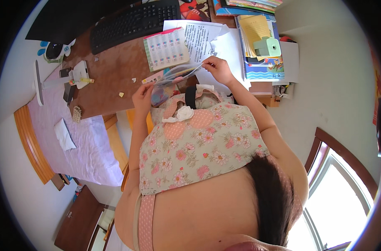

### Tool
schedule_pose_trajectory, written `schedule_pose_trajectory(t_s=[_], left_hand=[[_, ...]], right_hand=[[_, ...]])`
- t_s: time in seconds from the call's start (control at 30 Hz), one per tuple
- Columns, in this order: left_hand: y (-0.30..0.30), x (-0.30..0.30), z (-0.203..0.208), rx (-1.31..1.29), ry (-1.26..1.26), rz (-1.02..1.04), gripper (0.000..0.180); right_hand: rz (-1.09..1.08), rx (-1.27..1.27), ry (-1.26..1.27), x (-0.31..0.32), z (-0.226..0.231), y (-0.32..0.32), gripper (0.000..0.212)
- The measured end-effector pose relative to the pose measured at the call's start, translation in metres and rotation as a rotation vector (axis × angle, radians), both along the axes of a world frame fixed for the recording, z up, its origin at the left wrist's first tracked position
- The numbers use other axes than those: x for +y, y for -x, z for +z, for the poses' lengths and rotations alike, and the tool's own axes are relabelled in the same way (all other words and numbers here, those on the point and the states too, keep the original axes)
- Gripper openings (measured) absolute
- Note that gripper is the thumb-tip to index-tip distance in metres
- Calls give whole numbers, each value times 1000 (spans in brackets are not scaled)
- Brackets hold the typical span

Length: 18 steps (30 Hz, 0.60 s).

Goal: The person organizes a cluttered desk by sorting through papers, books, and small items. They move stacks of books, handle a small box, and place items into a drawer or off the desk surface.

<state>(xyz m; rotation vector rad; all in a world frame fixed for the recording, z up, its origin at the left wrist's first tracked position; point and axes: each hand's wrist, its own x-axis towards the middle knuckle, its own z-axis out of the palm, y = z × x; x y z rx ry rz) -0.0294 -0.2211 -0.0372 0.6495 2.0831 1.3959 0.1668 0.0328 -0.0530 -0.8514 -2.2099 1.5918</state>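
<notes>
The bare left arm [134, 146] runs nearly straight up, left of the frame's centre, to the left hand [142, 95], its thumb and fingers [149, 86] pinched together. The right arm [257, 104] slants up and leftward to the right hand [218, 69] at upper centre, fingertips [206, 63] likewise pinched.

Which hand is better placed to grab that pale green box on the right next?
Probably the right hand: it is nearer the pale green box, while the left hand is farther away. Both hold the clear plastic pouch, so the right would release first.
</notes>
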Motion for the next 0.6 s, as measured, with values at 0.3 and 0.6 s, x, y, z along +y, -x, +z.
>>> schedule_pose_trajectory(t_s=[0.3,0.6], left_hand=[[5,11,-15,67,52,28,19],[7,13,-29,-230,-93,159,18]], right_hand=[[-76,-40,191,6,-18,-1,13],[-108,-85,55,6,-17,2,15]])
